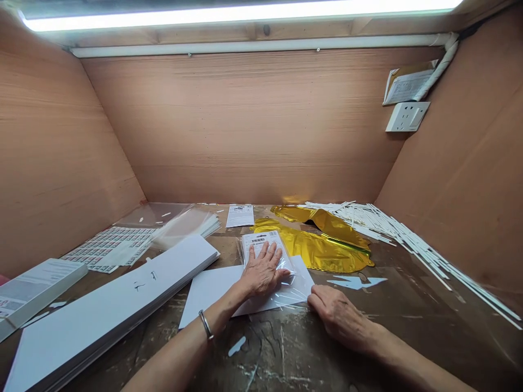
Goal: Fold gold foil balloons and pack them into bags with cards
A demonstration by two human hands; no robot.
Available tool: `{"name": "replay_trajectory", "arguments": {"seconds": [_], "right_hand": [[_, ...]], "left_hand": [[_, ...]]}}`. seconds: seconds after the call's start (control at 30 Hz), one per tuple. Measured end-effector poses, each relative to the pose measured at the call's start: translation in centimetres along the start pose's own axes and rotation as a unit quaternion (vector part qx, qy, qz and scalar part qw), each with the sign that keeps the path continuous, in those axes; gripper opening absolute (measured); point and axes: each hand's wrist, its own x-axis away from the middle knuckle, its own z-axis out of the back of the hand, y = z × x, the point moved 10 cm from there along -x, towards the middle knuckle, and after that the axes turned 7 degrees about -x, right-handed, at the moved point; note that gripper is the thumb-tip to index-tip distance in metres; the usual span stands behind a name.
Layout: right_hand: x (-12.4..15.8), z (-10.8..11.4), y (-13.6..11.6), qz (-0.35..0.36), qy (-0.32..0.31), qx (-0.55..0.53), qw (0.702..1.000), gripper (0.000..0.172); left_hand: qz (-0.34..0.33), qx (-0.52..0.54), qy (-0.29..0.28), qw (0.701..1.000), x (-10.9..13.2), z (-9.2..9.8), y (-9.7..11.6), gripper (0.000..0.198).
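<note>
My left hand [265, 272] lies flat with fingers spread on a clear plastic bag [291, 268]. Under those fingers is a white printed card [273, 237] with a hang hole and barcode. Beneath the bag is a long white sheet of card [208, 288], slanting across the table. At its right-hand corner my right hand [337, 313] is closed, thumb and fingers pinching the edge; whether the bag's edge is in that pinch too, I cannot tell. Crumpled gold foil balloons [327, 247] lie just behind the bag. Another printed card [239, 216] lies farther back.
To the left are a stack of long white card [122, 296], a boxed stack [36, 286], sticker sheets [118, 246] and clear bags [186, 226]. White sticks [392, 234] spread along the right. White scraps [357, 282] dot the table. Wooden walls enclose it; a socket [407, 116] is mounted right.
</note>
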Motion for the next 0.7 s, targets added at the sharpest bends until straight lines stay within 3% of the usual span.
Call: {"name": "replay_trajectory", "arguments": {"seconds": [0.1,0.27,0.47,0.7], "right_hand": [[0.1,-0.1,-0.9,0.019,0.025,0.047,0.998,0.021],[0.7,0.7,-1.0,-0.044,0.068,0.007,0.997,0.022],[2.4,0.7,-0.9,-0.134,0.092,-0.101,0.981,0.021],[7.4,2.8,-3.7,-0.118,0.073,-0.289,0.947,0.021]], "left_hand": [[0.001,0.003,0.006,1.0,0.0,0.1,0.0,0.07],[-0.014,0.011,0.005,1.0,0.2,0.2,0.5,0.069],[-0.033,0.023,0.01,0.999,0.7,0.4,1.2,0.069],[-0.019,0.025,0.01,0.999,0.7,0.6,1.1,0.069]]}}
